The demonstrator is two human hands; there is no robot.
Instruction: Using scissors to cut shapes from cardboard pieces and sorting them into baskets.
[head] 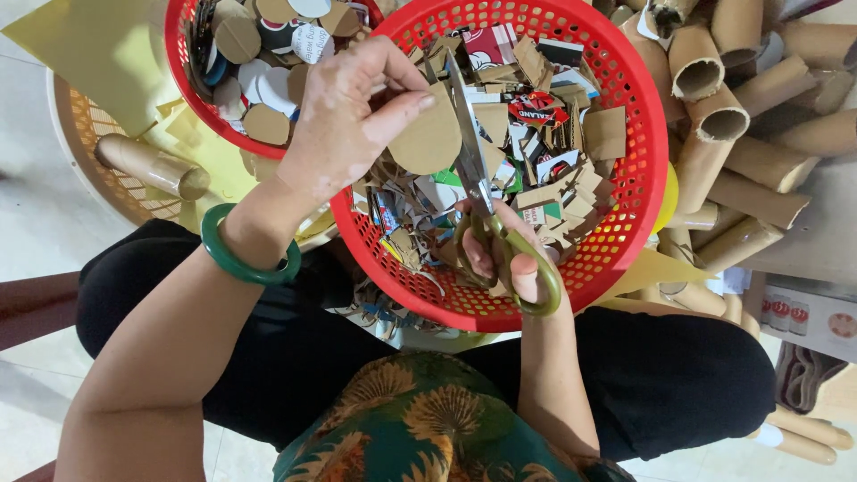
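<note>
My left hand [344,112] pinches a round brown cardboard piece [428,141] over a red plastic basket [638,134]. My right hand [504,254] grips olive-handled scissors [478,183], whose blades point up along the right edge of the cardboard piece. The basket sits on my lap and holds several cardboard scraps [536,161]. A green bangle [241,259] circles my left wrist.
A second red basket [183,71] at upper left holds several cut cardboard circles [266,123]. Cardboard tubes [714,116] pile at the right. Another tube [152,165] lies on yellow paper [98,54] in an orange basket at left. Small boxes [808,317] sit at right.
</note>
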